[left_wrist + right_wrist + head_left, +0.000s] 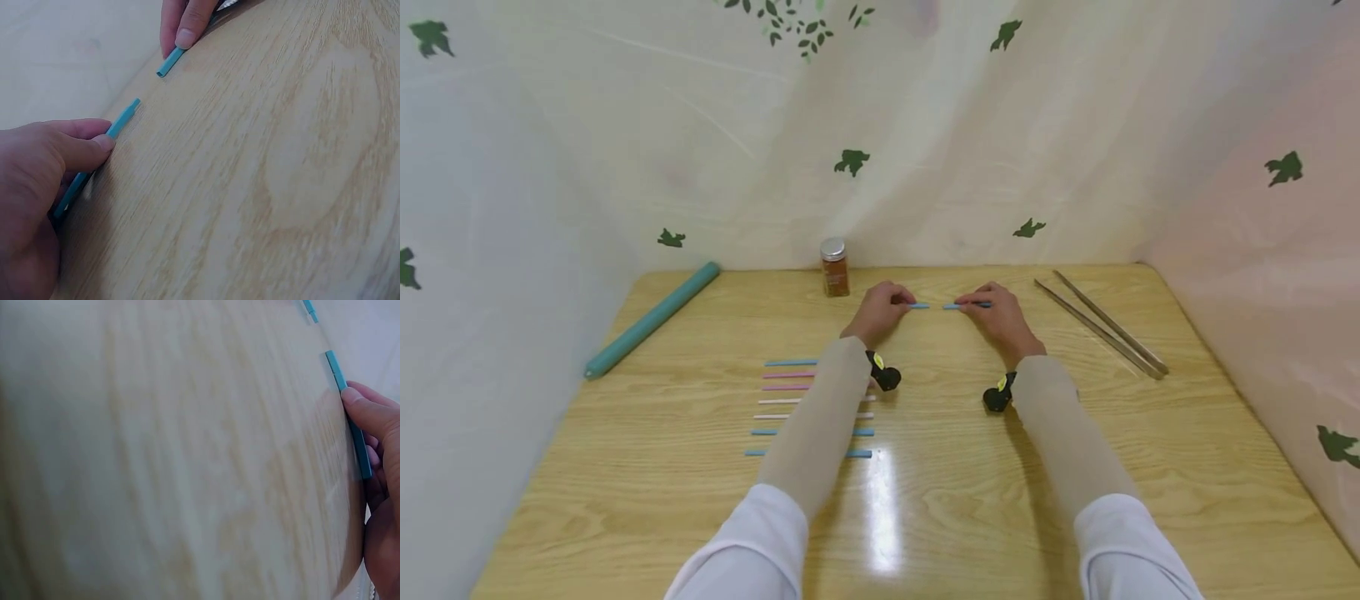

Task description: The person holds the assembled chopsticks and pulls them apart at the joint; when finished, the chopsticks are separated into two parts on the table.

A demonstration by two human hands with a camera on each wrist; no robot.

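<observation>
Over the far middle of the table, my left hand [878, 312] pinches a slim blue stick [125, 119] between thumb and fingers. A narrower peg forms the tip of that stick. Facing it, my right hand [1000, 318] pinches a second blue stick [332, 365], whose near end looks hollow in the left wrist view. The two sticks point at each other roughly in line, with a small gap between their ends. Part of each stick is hidden by the fingers.
Beneath my left forearm lie several blue, pink and white sticks [779, 388] in a row. A spice jar [835, 268] stands at the back. The teal roller-like rod [652, 321] lies left, metal tongs [1101, 323] right. A patterned curtain [925, 150] surrounds the wooden table [1187, 467].
</observation>
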